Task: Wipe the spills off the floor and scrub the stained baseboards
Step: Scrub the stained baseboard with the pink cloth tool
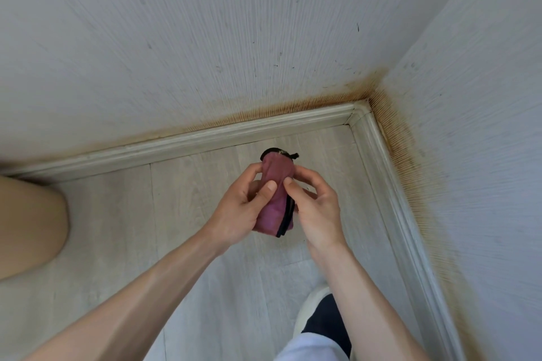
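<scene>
Nearest to me, a dark slipper with a white sole (322, 313) stands on the pale plank floor (123, 243), and a bare knee (29, 223) shows at the left edge. Above the floor I see 2 hands gripping 1 folded purple cloth (274, 202) with black edging: the left hand (240, 208) pinches its left side with thumb and fingers, the right hand (315, 208) pinches its right edge. Beyond, the baseboards (234, 133) meet in a corner, with orange-brown staining on the wall (205, 38) just above them.
</scene>
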